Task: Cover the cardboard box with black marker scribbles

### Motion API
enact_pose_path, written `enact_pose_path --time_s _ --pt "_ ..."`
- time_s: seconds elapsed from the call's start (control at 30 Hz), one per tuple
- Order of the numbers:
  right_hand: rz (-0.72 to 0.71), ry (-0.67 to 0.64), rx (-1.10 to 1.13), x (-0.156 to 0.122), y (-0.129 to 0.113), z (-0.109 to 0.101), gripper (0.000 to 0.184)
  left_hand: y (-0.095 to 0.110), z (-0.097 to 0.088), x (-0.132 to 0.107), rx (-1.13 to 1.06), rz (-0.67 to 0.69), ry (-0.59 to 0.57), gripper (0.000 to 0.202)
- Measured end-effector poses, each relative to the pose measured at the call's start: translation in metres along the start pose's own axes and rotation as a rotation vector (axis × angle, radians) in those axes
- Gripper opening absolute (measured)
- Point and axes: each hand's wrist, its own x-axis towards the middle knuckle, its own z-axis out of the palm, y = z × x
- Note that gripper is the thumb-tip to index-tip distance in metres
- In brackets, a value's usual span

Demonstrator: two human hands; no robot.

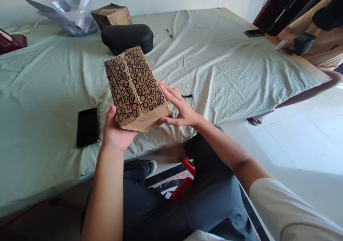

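A brown cardboard box point(135, 87) is held tilted over the front of the cloth-covered table. Rows of black hand-drawn loops fill its upper face, and a seam runs down the middle. My left hand point(115, 130) supports the near left corner from below, thumb up along the side. Against the right side and near right corner rests my right hand point(178, 107), its fingers and thumb gripping the edge. Just beyond the right hand lies a black marker point(187, 96), partly hidden by the fingers.
Behind the box sit a black case point(127, 37), another cardboard box point(112, 15) and a clear plastic basket point(72, 19). A phone point(88, 127) lies at left, a pen point(169, 33) farther back. Another phone point(254, 32) lies near a person point(316, 37) at right. My legs are under the table edge.
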Motion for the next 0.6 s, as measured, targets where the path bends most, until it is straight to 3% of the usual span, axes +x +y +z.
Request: enact_pose_path --time_s 0.2,0.33,0.4,0.47,0.6 --pt "-0.041 0.006 0.023 -0.006 0.015 0.006 0.116 -0.010 -0.001 0.006 -0.049 0.020 0.171 0.063" --pt "-0.040 -0.002 0.137 -0.011 0.021 0.005 0.108 -0.012 0.002 0.009 -0.096 0.067 0.191 0.060" --pt "0.050 -0.001 0.299 -0.011 0.020 0.004 0.100 -0.010 0.004 0.009 -0.136 0.096 0.192 0.057" --pt "0.230 0.063 0.466 -0.009 0.017 0.004 0.093 -0.007 0.005 0.007 -0.165 0.124 0.175 0.057" --pt "0.595 0.173 0.845 0.002 0.008 0.011 0.099 -0.005 0.010 0.001 -0.196 0.161 0.081 0.060"
